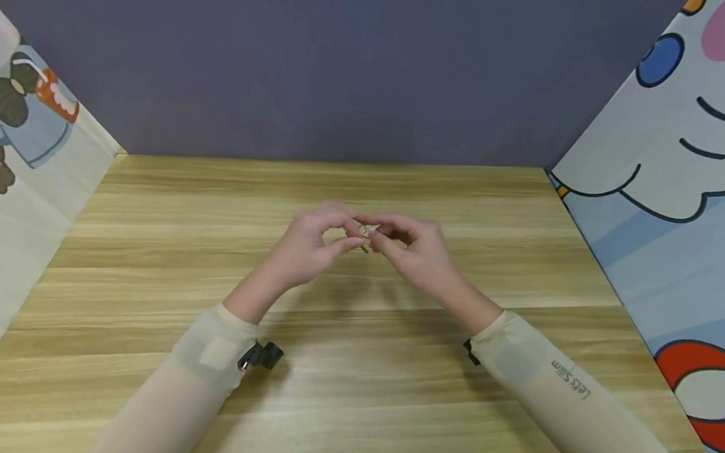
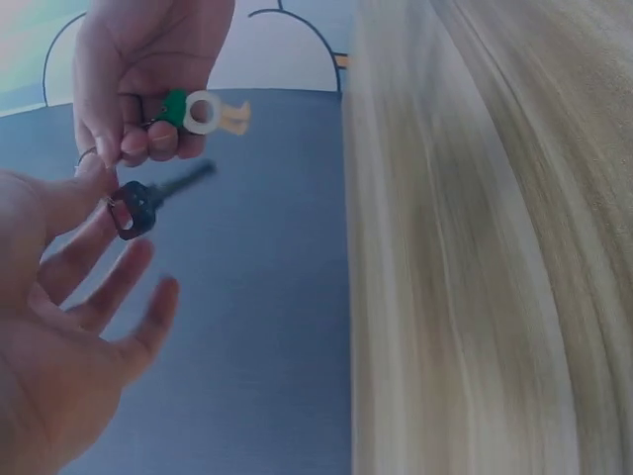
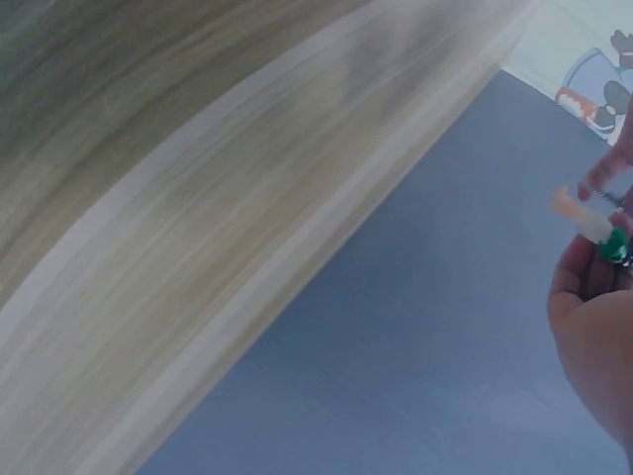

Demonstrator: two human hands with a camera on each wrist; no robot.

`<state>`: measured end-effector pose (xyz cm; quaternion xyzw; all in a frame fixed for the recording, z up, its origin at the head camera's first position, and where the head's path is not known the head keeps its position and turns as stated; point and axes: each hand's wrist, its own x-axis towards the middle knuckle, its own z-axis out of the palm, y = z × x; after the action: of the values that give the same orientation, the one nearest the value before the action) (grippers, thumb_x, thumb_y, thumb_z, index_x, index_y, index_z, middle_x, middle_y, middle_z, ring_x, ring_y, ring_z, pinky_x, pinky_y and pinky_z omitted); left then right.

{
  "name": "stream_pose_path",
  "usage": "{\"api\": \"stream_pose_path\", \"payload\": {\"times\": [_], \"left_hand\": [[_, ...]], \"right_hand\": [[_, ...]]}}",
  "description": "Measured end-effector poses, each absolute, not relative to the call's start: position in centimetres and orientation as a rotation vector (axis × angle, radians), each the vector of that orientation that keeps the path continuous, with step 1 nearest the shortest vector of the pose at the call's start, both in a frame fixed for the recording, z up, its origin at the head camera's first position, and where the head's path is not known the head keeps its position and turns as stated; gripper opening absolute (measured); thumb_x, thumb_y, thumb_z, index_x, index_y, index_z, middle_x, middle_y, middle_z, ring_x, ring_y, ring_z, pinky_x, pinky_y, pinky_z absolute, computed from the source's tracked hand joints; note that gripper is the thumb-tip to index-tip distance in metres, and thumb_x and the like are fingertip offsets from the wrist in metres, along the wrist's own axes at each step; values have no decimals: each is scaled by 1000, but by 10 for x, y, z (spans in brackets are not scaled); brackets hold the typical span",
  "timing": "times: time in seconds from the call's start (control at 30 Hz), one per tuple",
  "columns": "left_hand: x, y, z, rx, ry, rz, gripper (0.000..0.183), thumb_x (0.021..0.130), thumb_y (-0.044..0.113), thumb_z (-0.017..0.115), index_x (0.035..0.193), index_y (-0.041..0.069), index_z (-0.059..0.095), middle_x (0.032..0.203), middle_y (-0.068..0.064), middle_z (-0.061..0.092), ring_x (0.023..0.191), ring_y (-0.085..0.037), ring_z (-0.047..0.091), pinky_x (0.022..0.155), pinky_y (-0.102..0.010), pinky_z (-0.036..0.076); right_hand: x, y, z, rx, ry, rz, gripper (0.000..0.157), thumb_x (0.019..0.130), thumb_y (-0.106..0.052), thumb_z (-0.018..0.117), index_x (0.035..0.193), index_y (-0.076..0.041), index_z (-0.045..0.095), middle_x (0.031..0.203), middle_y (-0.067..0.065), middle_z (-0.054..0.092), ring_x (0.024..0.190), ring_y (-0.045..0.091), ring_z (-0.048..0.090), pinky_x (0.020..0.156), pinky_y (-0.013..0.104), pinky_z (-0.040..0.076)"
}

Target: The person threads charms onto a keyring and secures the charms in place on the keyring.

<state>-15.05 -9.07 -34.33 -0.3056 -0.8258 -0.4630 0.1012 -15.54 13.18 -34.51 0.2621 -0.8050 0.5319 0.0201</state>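
Observation:
Both hands meet above the middle of the wooden table, fingertips almost together. My left hand pinches a key near its dark head, and the blade points outward in the left wrist view. Fingers of my right hand are curled around a keychain. Its charm, a small green and white figure with cream-coloured feet, sticks out from those fingers. A thin metal ring shows by the two thumbs, partly covered by them. In the right wrist view the charm appears at the right edge, beside the fingers.
The wooden table spreads below both hands. A dark grey-blue panel rises behind it, with cartoon-printed panels at the sides. Small black devices are strapped at the wrists over light sleeves.

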Motion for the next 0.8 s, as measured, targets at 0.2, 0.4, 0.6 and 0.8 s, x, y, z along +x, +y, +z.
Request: {"api": "stream_pose_path", "payload": {"times": [0.2, 0.4, 0.6, 0.8], "left_hand": [[-153, -93, -345, -954, -2472, -1489, 4, 98, 7, 76, 95, 10, 75, 110, -8, 58, 111, -26, 54, 95, -41, 47], [-153, -96, -343, -784, -2585, -1697, 7, 105, 15, 67, 103, 11, 73, 106, -5, 73, 102, -25, 65, 93, -43, 52], [-154, -95, -346, -842, -2564, -1402, 13, 105, 15, 67, 115, 8, 73, 105, -6, 75, 100, -22, 67, 92, -47, 57], [-156, -92, -350, -1056, -2323, -883, 8, 100, 9, 70, 104, 5, 76, 102, -8, 79, 96, -24, 72, 90, -42, 61]], "right_hand": [[-159, 136, -344, 792, -2595, 1758, 22, 105, -14, 67, 124, -6, 76, 101, 15, 78, 86, 22, 73, 75, 31, 61], [-160, 142, -344, 877, -2583, 1861, 16, 104, -7, 67, 115, 1, 76, 96, 16, 76, 84, 32, 73, 72, 30, 62], [-160, 141, -345, 849, -2614, 1790, 15, 105, -13, 68, 108, 0, 77, 90, 13, 76, 77, 17, 71, 68, 29, 60], [-161, 140, -344, 890, -2665, 1647, 15, 103, -14, 71, 103, -2, 79, 85, 10, 77, 77, 20, 73, 69, 29, 60]]}}
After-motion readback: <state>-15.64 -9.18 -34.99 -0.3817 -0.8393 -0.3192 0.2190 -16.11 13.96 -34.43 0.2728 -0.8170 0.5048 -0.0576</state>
